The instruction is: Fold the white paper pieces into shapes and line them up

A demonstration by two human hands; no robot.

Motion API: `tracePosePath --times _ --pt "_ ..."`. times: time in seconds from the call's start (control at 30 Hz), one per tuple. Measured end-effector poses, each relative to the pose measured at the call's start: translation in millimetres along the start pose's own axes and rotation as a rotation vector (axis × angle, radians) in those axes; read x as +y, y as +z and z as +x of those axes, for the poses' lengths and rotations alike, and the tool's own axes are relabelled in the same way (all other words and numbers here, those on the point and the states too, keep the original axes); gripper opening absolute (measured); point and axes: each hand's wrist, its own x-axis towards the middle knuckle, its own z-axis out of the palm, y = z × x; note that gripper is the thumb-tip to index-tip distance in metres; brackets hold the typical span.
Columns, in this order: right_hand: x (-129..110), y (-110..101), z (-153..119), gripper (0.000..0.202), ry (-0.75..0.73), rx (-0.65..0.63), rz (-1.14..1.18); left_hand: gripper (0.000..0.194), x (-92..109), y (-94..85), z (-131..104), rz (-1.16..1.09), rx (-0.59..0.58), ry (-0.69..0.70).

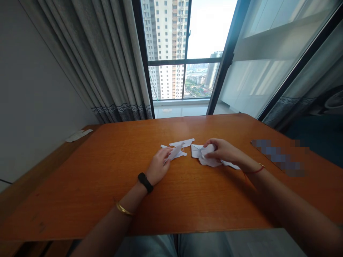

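Torn white paper strips (pixel 182 142) lie near the middle of the wooden table (pixel 120 178). My left hand (pixel 160 166), with a black band at the wrist, is closed on a paper strip (pixel 176 151) between thumb and fingers, over the other pieces. To the right, my right hand (pixel 221 151) has its thumb and fingers curved around a crumpled white paper piece (pixel 210 157). Beside and partly under that piece is a folded white paper (pixel 196 150) with creases. Another white strip (pixel 230 165) shows below my right wrist, partly hidden by the arm.
A blurred flat dark item (pixel 278 157) lies on the table's right side. White paper slips (pixel 79 135) rest on the ledge at the far left. Beyond the table's back edge stand a gray curtain (pixel 115 64) and a window (pixel 184 61).
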Motion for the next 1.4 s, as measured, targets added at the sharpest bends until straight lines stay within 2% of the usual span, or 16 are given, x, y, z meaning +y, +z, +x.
tracePosePath --times 0.07,0.17,0.23,0.3,0.33,0.4,0.47,0.57,0.7,0.83,0.93,1.03,1.07,1.17,1.27,1.4 --pt "-23.2 11.8 5.8 0.048 -0.094 0.019 0.139 0.033 -3.1 -1.0 3.9 -0.161 0.118 -0.113" --pt "-38.7 18.0 12.8 0.059 -0.186 0.099 0.17 0.051 -6.9 -1.6 8.6 -0.476 0.183 -0.241" --pt "-32.1 12.2 17.5 0.062 -0.195 0.247 -0.028 0.072 -8.1 -0.9 9.9 -0.626 0.131 -0.282" --pt "-15.4 1.1 22.7 0.063 -0.101 0.359 -0.341 0.088 -8.1 0.7 9.7 -0.693 0.066 -0.316" --pt "-5.9 -4.1 25.5 0.063 -0.02 0.347 -0.474 0.093 -7.8 1.8 9.3 -0.708 0.043 -0.33" --pt "10.0 -8.0 30.7 0.057 0.089 0.203 -0.589 0.096 -7.0 3.4 8.8 -0.729 0.024 -0.347" --pt "16.3 0.8 34.6 0.045 0.015 0.069 -0.485 0.095 -6.0 3.4 8.8 -0.75 0.047 -0.342" --pt "7.3 32.0 36.7 0.028 -0.233 0.025 -0.172 0.091 -5.6 -0.2 9.4 -0.769 0.131 -0.312" --pt "-15.1 63.8 31.3 0.019 -0.297 -0.064 0.108 0.082 -8.8 -3.7 9.1 -0.758 0.184 -0.298" --pt "-26.3 59.4 23.0 0.034 -0.243 -0.051 0.329 0.074 -16.5 0.3 11.0 -0.604 0.192 -0.27" --pt "-22.1 32.4 19.5 0.051 -0.183 0.003 0.186 0.071 -17.4 -5.0 14.6 -0.345 0.214 -0.222" --pt "-1.2 -12.8 15.5 0.059 -0.089 0.126 -0.227 0.065 -6.5 -24.5 15.5 -0.01 0.07 -0.172" --pt "9.1 -28.5 13.3 0.06 -0.036 0.13 -0.366 0.068 -0.7 -31.9 14.6 0.102 -0.051 -0.153" --pt "39.9 -61.5 4.6 0.065 0.149 -0.039 -0.596 0.107 16.3 -44.9 9.6 0.329 -0.489 -0.114" --pt "52.1 -60.9 -2.8 0.054 0.164 -0.077 -0.674 0.116 25.7 -37.8 5.3 0.409 -0.712 -0.065" --pt "30.9 -26.5 -1.5 0.039 0.045 -0.102 -0.414 0.087 31.4 -18.6 5.8 0.377 -0.71 0.01"
